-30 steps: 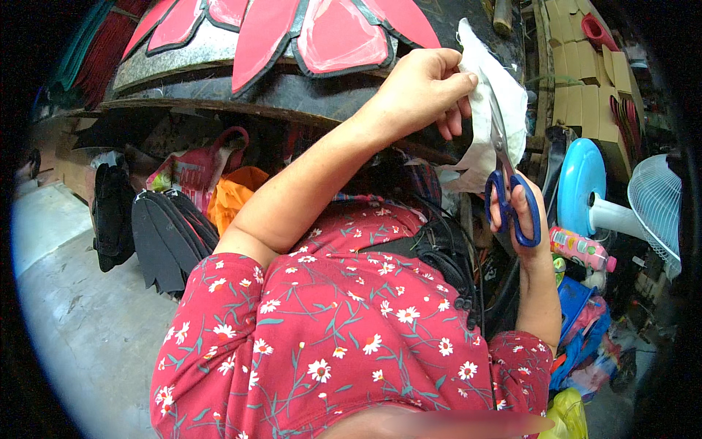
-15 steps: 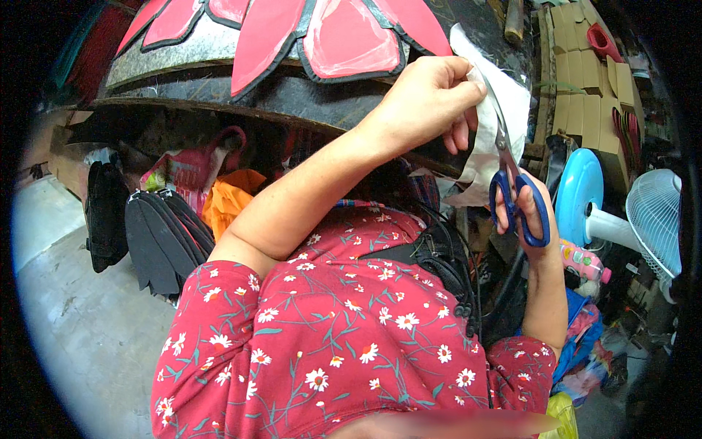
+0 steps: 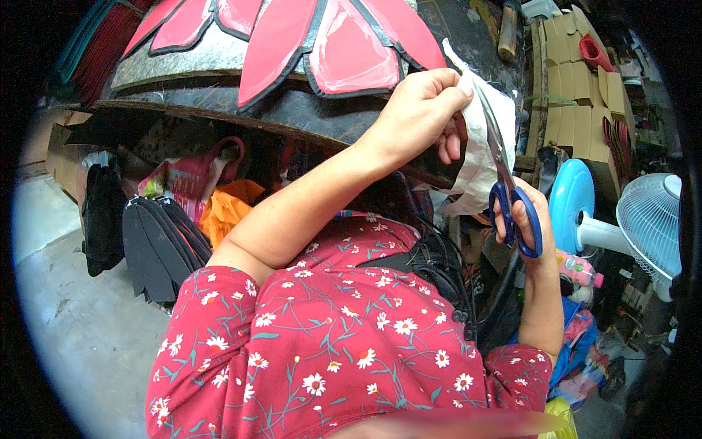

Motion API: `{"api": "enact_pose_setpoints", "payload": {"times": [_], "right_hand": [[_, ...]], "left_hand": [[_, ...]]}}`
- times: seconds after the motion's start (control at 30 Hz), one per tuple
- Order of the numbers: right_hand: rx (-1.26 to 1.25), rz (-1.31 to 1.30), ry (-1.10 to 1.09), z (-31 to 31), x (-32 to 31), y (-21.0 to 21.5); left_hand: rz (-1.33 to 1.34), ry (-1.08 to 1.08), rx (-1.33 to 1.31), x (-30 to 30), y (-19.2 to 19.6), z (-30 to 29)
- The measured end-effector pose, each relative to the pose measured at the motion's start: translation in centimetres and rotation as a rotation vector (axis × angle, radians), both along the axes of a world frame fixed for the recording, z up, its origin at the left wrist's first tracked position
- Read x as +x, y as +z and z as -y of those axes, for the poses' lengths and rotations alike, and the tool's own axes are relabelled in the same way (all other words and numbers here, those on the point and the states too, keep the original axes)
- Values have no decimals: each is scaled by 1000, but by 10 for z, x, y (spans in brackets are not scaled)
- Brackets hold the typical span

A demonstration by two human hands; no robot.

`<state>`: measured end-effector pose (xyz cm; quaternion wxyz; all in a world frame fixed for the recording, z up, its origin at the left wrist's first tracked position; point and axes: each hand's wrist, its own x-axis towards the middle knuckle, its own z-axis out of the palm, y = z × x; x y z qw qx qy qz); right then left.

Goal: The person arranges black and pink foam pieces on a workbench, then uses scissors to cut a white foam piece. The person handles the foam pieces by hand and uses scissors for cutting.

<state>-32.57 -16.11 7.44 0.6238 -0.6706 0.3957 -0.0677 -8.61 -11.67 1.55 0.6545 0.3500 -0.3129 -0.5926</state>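
My left hand (image 3: 428,110) pinches the edge of a thin white sheet (image 3: 484,128) between thumb and fingers, beyond the work table's near edge on the right. In my right hand (image 3: 532,212) is a pair of scissors (image 3: 502,150) with blue handles, fingers through the loops. Its long blades point up and away, lying along the sheet close to my left fingertips. The sheet hangs down between both hands, with its lower part behind the scissors. Left of my left hand, red petal-shaped pieces (image 3: 351,55) with black edging lie on the table; whitish smears cover some of them.
Below the table edge (image 3: 292,117) hang an orange cloth (image 3: 230,205), a pink bag (image 3: 179,183) and stacked black pieces (image 3: 157,241). On the right stand a blue and white fan (image 3: 647,219), cardboard boxes (image 3: 578,132) and a pink bottle (image 3: 578,269). A wooden handle (image 3: 508,33) lies at the far right of the table.
Both hands, with the sheet and scissors, have shifted slightly left in the picture. The scissor blades look closer together than before. The left hand keeps its pinch.
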Motion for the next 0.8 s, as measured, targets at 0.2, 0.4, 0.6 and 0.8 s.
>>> {"api": "enact_pose_setpoints", "payload": {"times": [0.2,0.4,0.6,0.8], "right_hand": [[-26,-20,75,9,5,5],[-45,36,117,9,6,5],[-46,-29,87,12,3,10],[-61,-11,78,12,0,9]], "left_hand": [[-28,-38,-17,4,-4,1],[-93,16,-53,2,-5,2],[-63,42,-54,2,-5,3],[-46,45,-79,2,-6,3]]}}
